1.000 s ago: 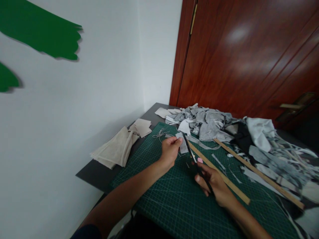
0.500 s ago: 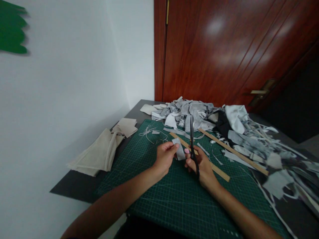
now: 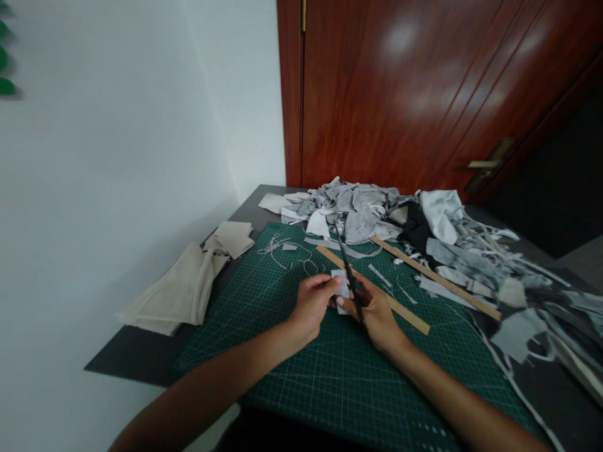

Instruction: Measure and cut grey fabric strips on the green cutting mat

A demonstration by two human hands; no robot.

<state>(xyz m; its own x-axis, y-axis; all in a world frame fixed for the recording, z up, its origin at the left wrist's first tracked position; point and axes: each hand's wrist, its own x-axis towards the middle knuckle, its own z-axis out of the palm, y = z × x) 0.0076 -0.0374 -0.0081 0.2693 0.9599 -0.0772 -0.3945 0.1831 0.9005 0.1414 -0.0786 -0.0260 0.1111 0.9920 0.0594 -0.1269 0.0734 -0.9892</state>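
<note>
A small grey fabric piece (image 3: 341, 290) is pinched between the thumb and fingers of my left hand (image 3: 311, 302), above the green cutting mat (image 3: 301, 370). Black scissors (image 3: 349, 267) are held in my right hand (image 3: 375, 312), their blades pointing up and away toward the scrap pile. My right thumb rests at the fabric's lower right edge. Just behind my hands, a wooden ruler (image 3: 409, 316) lies slantwise on the mat, partly hidden by my right hand.
Grey and white scraps (image 3: 362, 216) heap up at the back and spread down the right side. Another wooden strip (image 3: 438, 279) lies right. Folded beige cloth (image 3: 181, 292) sits left by the wall. Thin offcuts and threads (image 3: 277, 246) lie on the mat.
My right hand has moved left to the fabric piece, and its thumb now touches it. The scissors have tilted left. The view has shifted slightly.
</note>
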